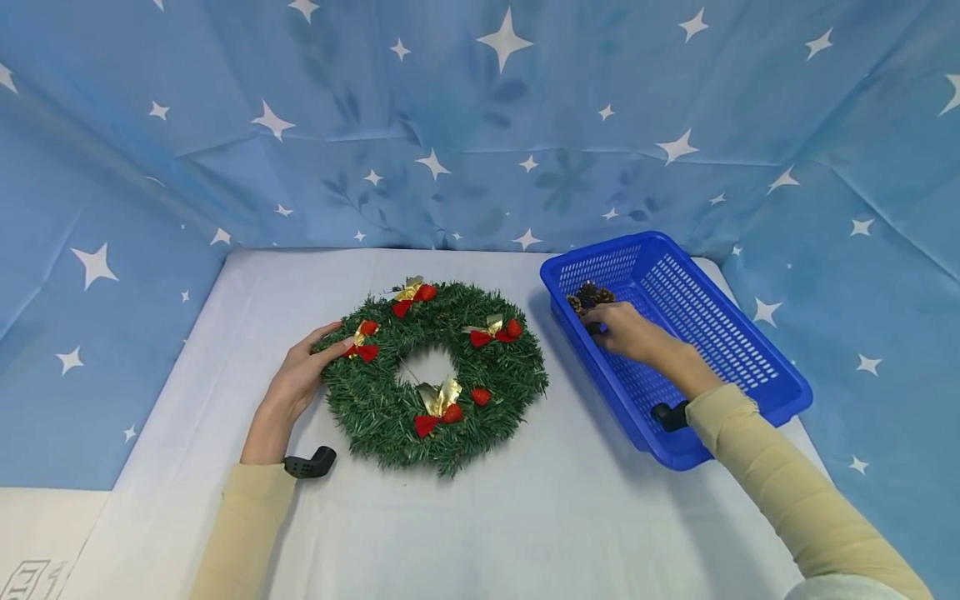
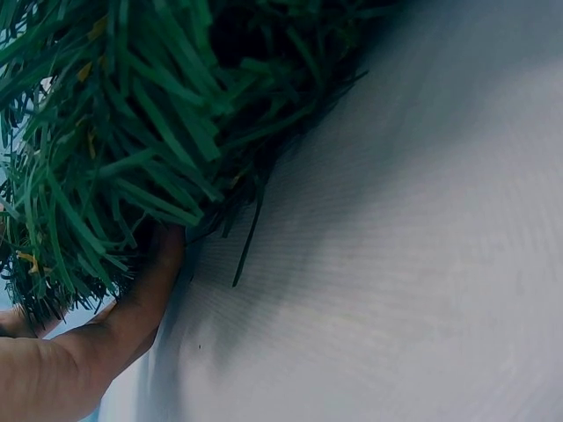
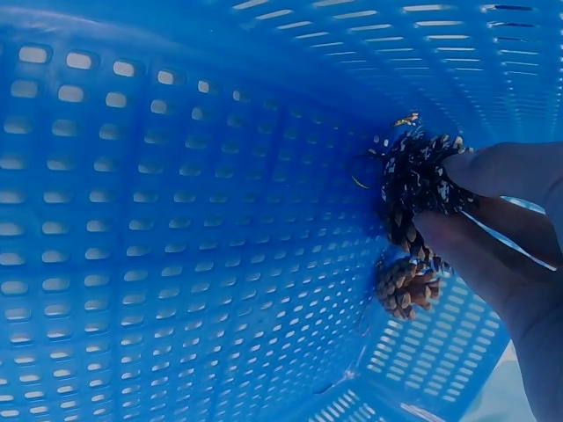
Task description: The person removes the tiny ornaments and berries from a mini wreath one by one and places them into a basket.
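Observation:
A green wreath (image 1: 438,375) with several red-and-gold bows lies flat on the white table (image 1: 480,517). My left hand (image 1: 303,375) rests against its left rim, fingers fairly straight, the thumb lying on top near a red bow (image 1: 365,342). In the left wrist view a finger (image 2: 149,281) lies along the table under the needles (image 2: 132,114). My right hand (image 1: 622,329) reaches into the blue basket (image 1: 750,350), and its fingertips (image 3: 493,171) pinch a dark pine cone (image 3: 409,176). A brown pine cone (image 3: 405,286) sits just below it in the basket's corner.
The blue mesh basket (image 3: 176,220) stands at the right of the table, its long side running towards me. Blue star-printed cloth (image 1: 480,125) walls the back and both sides. Bare white table lies in front of the wreath.

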Motion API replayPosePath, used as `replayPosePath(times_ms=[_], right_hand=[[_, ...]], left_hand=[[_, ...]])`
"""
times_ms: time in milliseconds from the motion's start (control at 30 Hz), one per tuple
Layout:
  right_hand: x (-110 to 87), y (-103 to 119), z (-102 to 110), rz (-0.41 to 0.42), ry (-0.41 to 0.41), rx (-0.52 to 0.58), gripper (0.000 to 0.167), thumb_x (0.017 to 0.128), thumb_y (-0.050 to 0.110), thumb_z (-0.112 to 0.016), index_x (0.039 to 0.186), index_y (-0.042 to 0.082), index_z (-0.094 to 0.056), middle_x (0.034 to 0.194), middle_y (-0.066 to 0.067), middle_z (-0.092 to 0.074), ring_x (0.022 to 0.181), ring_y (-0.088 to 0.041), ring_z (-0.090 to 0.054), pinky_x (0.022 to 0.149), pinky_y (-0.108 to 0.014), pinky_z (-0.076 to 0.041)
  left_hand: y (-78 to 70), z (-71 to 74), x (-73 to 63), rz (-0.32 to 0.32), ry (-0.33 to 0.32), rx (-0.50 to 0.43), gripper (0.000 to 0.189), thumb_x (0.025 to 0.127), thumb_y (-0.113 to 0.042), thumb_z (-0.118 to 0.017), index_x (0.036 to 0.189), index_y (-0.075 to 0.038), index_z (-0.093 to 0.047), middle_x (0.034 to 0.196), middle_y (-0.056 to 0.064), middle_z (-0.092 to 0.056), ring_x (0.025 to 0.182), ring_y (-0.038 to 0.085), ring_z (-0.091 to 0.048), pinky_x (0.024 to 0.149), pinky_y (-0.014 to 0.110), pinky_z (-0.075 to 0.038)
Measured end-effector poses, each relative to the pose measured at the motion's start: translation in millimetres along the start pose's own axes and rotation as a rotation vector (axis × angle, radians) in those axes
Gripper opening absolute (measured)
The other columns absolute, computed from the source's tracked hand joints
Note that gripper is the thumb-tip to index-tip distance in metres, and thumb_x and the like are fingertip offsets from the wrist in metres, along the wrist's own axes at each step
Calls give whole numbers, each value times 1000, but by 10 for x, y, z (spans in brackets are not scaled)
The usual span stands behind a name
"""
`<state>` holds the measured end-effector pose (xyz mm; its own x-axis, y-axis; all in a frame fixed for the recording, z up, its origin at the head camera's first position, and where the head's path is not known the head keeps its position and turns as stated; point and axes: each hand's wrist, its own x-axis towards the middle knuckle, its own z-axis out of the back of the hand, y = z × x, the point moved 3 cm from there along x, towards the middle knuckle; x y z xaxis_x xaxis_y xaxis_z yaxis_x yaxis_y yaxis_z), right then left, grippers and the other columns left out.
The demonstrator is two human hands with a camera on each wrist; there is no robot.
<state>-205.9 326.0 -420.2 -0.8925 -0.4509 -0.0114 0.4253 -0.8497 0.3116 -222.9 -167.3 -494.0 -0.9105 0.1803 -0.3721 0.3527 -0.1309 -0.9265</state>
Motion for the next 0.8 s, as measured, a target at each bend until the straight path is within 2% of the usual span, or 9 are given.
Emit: replayPosePath(times_ms=[200,467,800], right_hand=[[-1,-6,-8,17,-21,6,30,84,-15,-68,113,-11,-73,121,-32,-69,109,-48,-68,79,-49,-61],[17,3,29,61,-74,6,25,84,-14,-70,109,-9,-74,107,-26,-74,98,-43,-72,81,-51,-62],[36,75,181,45,-87,-23,28,87,-11,-72,114,-6,-75,109,-24,-74,98,-40,-72,79,-48,-63]], left_hand=[[-4,-11,-9,-6,-1,0,76,103,-33,-66,166,-18,-25,173,11,7,159,38,2,123,70,-9],[-6,-14,-18,-7,-3,-1,77,102,-32,-66,166,-18,-25,173,12,7,159,38,2,123,70,-10],[-10,-13,-18,-7,-7,0,76,102,-33,-66,166,-19,-26,173,11,8,159,38,1,124,68,-11]])
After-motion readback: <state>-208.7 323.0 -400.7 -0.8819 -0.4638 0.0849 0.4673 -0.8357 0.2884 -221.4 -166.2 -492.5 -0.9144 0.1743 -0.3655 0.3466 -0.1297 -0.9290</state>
